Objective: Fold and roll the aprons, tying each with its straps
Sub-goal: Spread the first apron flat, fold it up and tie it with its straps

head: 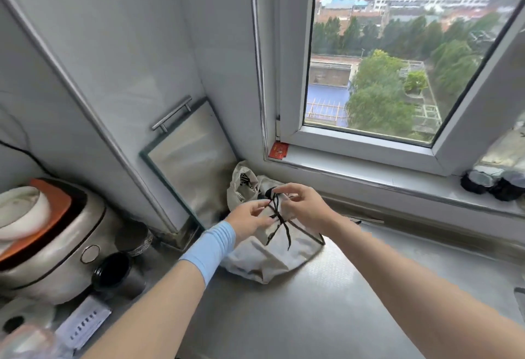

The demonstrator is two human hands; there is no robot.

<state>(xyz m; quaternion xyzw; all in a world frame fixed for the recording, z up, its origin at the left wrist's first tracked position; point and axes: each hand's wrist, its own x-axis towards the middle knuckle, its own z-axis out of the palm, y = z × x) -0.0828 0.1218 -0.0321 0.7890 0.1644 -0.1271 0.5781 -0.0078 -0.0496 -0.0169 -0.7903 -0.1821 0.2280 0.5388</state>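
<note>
A rolled pale grey apron (264,259) lies on the steel counter (326,302) in the corner below the window. Thin black straps (279,221) cross over the top of the roll, with two loose ends hanging down its front. My left hand (250,221), with a light blue wrist band, pinches a strap on the left of the crossing. My right hand (304,205) pinches the strap on the right, fingers curled above the roll. A second pale bundle (241,182) sits right behind the roll, against the wall.
A rice cooker (48,233) with an orange lid stands at the left, with a dark jar (112,269) in front of it. A glass board with a metal handle (190,157) leans in the corner. Dark objects (494,182) sit on the window sill at right.
</note>
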